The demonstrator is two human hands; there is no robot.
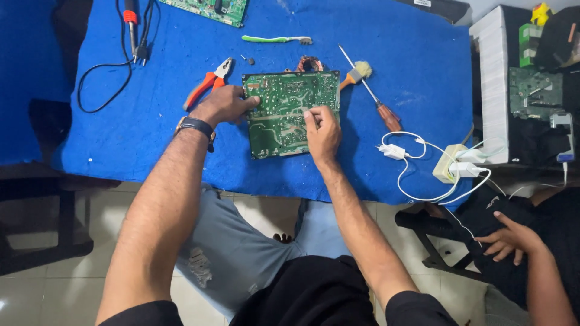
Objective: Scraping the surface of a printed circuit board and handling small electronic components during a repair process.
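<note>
A green circuit board [284,99] lies solder side up on the blue cloth [405,54]. My left hand [222,105], with a dark watch on the wrist, grips the board's left edge. My right hand [322,133] rests on the board's lower right part, fingertips pinched together against the surface; whether something small is held between them cannot be told.
Orange-handled pliers [205,84] lie left of the board. A screwdriver [374,96], a small brush [356,73], a green toothbrush [275,40], a soldering iron [131,24] and another board [208,9] sit around. White chargers and cables [435,160] lie at right. Another person's hand [507,238] is at lower right.
</note>
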